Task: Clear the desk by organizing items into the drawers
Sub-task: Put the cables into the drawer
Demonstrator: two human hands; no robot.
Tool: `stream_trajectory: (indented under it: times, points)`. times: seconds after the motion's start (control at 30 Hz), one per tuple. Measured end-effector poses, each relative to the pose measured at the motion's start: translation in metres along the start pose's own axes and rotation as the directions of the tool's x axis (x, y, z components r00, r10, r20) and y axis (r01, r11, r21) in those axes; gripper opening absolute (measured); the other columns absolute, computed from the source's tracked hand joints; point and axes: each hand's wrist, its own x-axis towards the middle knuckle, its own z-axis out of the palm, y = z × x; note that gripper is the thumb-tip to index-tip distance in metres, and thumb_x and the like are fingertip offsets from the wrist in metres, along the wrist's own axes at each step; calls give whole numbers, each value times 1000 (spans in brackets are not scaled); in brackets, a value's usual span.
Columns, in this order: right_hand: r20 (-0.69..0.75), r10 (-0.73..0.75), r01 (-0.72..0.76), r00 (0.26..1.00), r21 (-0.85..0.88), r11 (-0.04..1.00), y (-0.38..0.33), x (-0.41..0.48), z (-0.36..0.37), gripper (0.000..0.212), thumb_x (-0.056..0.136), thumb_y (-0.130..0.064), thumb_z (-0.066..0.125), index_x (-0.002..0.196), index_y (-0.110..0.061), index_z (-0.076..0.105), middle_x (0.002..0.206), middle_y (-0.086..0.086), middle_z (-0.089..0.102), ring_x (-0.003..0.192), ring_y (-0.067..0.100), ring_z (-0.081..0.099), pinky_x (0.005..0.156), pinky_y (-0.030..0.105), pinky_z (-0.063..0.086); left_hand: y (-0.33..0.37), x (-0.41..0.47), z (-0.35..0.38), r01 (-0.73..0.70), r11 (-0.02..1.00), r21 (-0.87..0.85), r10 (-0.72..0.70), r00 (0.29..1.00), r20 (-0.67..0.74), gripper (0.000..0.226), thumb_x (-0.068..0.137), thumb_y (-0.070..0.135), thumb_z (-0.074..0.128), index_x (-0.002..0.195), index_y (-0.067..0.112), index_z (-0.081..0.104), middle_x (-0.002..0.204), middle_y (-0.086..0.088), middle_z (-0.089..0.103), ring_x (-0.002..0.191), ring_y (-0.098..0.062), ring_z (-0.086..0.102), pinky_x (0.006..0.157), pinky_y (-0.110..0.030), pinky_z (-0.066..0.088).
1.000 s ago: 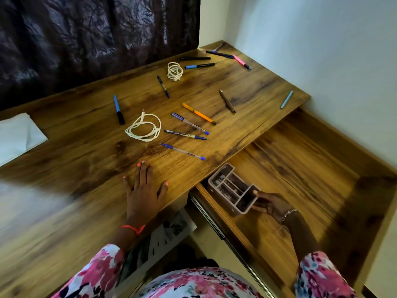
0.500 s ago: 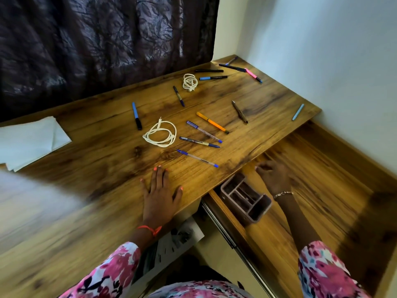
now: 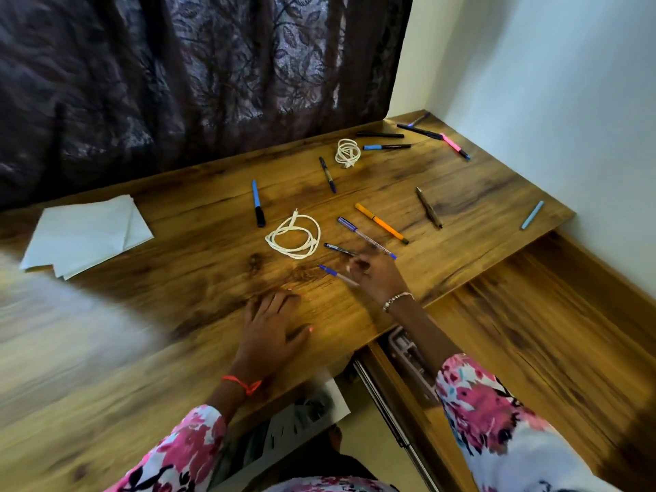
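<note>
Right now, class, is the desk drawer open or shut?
Open. The drawer is pulled out beyond the desk edge, its wooden floor exposed and the grey organizer tray showing inside.

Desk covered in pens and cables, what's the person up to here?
A person is tidying the desk into the open drawer on their right. Their left hand rests flat on the wood, while the right hand is at the nearest blue pen; whether it grips it is unclear. An orange pen, a coiled white cable and papers are not yet put away.
</note>
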Motion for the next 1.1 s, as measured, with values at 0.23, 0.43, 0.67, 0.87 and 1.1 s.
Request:
stream_trajectory:
  times: [0.23,0.43,0.67,0.87,1.1]
  points:
    - [39,-8,12,999,-121,993,-37,77,23,32,87,-25,60,108,-1,62,111,21,64,107,33,58,88,37,47,-37,23,-20,-30,999,-20,31,998,49,77,73,73,27,134,28,42,143,6,38,132,-15,33,109,-35,21]
    - [63,165,-155,984,-139,978,-46,112,45,47,83,-23,66,118,5,52,127,22,53,121,33,47,95,37,41,-37,22,-22,-10,998,-65,15,997,73,79,71,75,29,135,31,42,145,7,34,135,-12,27,108,-28,12]
    - [69,225,-223,972,-34,974,-49,121,50,46,78,-13,70,116,4,52,124,21,53,116,31,50,97,36,45,-37,22,-21,1,998,-66,3,998,56,76,72,74,31,133,31,45,141,5,40,132,-14,33,110,-33,18]
    - [106,349,-364,931,253,896,-44,110,32,29,79,-12,68,105,3,65,113,20,64,100,32,61,88,37,48,-34,23,-23,10,998,-67,-8,999,33,76,71,73,33,131,30,48,138,3,43,129,-17,38,106,-34,24]
    - [101,512,-436,853,678,592,-34,85,1,12,74,6,68,64,3,63,49,-5,67,32,-4,49,44,13,45,-29,21,-29,43,998,-55,-39,997,72,85,65,75,28,134,28,44,143,3,38,133,-19,32,110,-35,19]
